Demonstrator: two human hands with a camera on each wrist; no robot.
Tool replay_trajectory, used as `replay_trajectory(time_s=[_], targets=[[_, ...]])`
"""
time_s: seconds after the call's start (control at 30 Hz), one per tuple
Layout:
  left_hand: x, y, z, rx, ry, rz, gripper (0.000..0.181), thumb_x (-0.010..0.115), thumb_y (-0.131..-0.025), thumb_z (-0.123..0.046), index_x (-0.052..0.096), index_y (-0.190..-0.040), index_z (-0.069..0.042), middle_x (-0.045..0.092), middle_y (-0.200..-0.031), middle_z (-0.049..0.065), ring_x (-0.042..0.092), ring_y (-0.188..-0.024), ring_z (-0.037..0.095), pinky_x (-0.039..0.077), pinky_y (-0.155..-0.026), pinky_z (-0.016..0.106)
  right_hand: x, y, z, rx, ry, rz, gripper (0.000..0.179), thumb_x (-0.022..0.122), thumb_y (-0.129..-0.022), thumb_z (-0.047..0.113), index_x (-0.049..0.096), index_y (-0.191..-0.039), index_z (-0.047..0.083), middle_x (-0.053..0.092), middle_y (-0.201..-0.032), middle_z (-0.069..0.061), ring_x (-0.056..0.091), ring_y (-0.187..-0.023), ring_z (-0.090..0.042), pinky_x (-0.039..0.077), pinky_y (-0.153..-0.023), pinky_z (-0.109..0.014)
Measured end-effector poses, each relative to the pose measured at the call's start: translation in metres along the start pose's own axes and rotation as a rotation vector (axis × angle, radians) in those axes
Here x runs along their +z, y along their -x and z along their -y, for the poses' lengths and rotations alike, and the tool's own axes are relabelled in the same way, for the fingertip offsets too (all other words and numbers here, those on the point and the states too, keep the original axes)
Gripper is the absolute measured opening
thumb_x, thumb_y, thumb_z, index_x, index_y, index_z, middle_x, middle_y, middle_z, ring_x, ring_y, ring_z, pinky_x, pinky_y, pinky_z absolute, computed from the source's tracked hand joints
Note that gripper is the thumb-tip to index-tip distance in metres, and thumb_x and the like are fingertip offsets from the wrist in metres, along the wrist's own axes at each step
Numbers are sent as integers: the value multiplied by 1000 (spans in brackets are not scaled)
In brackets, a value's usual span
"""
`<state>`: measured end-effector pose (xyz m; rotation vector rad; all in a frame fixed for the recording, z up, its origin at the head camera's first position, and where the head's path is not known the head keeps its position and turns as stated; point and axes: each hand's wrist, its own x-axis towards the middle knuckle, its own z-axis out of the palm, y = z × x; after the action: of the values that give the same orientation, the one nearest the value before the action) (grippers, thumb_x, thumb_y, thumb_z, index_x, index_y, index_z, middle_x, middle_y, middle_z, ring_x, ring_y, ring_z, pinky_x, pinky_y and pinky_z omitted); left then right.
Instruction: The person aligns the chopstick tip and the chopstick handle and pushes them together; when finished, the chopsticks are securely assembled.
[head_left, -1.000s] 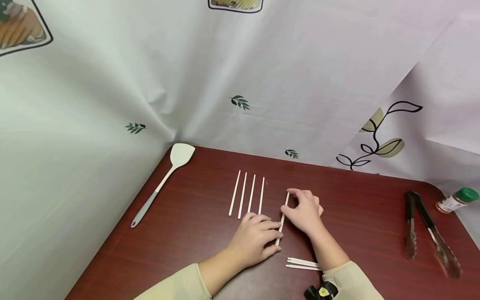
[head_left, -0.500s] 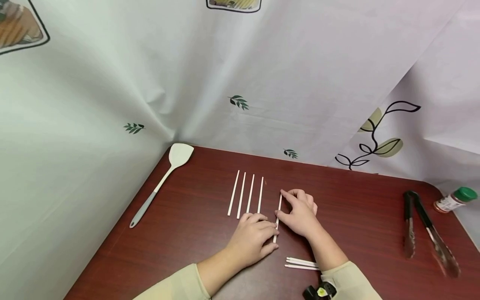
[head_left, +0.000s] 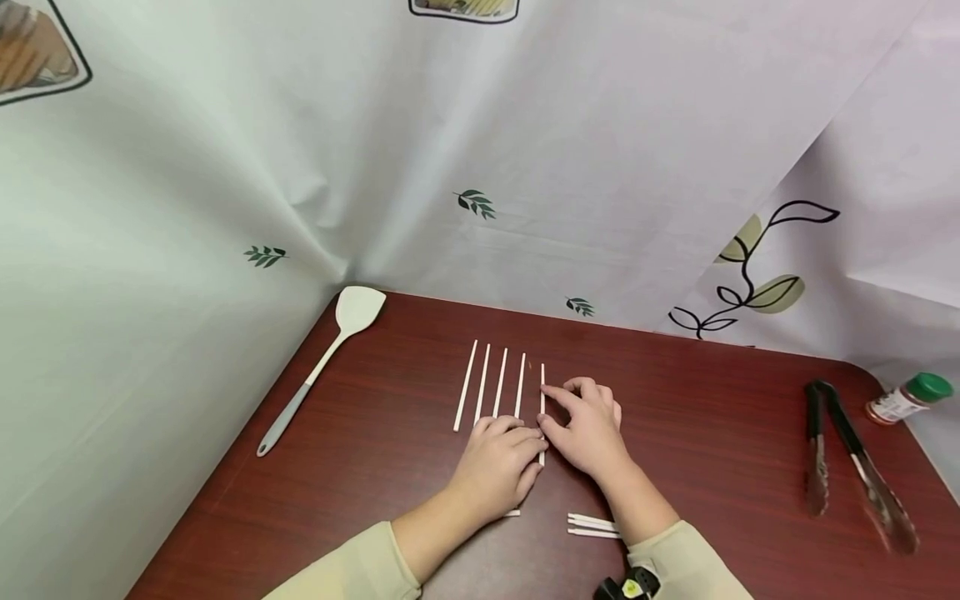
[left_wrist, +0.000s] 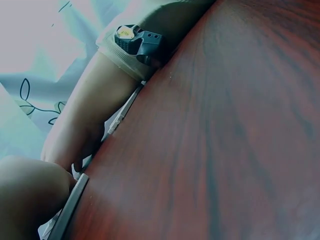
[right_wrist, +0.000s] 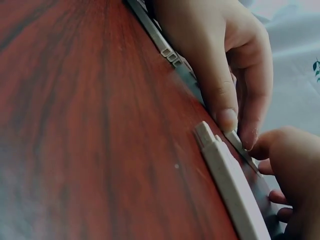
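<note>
Several thin white sticks lie side by side on the brown table (head_left: 420, 392), among them the leftmost white stick (head_left: 465, 385). Just right of that row, both hands are on another white stick (head_left: 543, 373). Thumb and finger of my left hand (head_left: 497, 467) pinch its near end, as the right wrist view shows. Higher up the same stick, my right hand (head_left: 588, 429) holds it between thumb and index finger. The left hand covers the lower parts of some sticks in the row. Below its wrist shows the end of another white stick (head_left: 513, 513).
A bundle of white sticks (head_left: 592, 526) lies near the right forearm. A white spatula (head_left: 322, 367) with a grey handle rests at left. At right are black-handled tongs (head_left: 855, 450) and a green-capped shaker bottle (head_left: 909, 398). A printed cloth (head_left: 570, 167) hangs behind.
Both hands have slid the white stick leftward and slightly away, closer to the row. It now stands straighter. A stick end has come into view below the left wrist.
</note>
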<state>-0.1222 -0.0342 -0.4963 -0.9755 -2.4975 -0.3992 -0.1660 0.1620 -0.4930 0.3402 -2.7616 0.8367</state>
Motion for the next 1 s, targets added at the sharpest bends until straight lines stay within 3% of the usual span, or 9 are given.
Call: replay_trajectory(time_s=[0.2,0.43,1.0], targets=[[1,-1,1,-7,5,-27,22,78,-94,-27,82,-115,-23,76,-124,-10,65,-119,18,46,-99,44,0,0,3,28,15,24,41,80,-94,35,78,-132,20,58,-129,-14,45,-122,-44,30,-103,-66],[3,-2,5,-17,-10,-58,23,81,-90,-33,82,-112,-25,77,-121,-11,65,-113,16,46,-96,44,1,0,3,38,23,24,39,80,-96,35,78,-132,22,58,-129,-14,45,-121,-43,30,-103,-65],[4,-5,8,-36,17,-65,19,81,-92,-29,83,-111,-24,77,-119,-11,65,-109,16,45,-87,43,1,-1,3,36,32,19,40,79,-97,38,77,-134,24,58,-129,-13,46,-120,-43,31,-102,-64]])
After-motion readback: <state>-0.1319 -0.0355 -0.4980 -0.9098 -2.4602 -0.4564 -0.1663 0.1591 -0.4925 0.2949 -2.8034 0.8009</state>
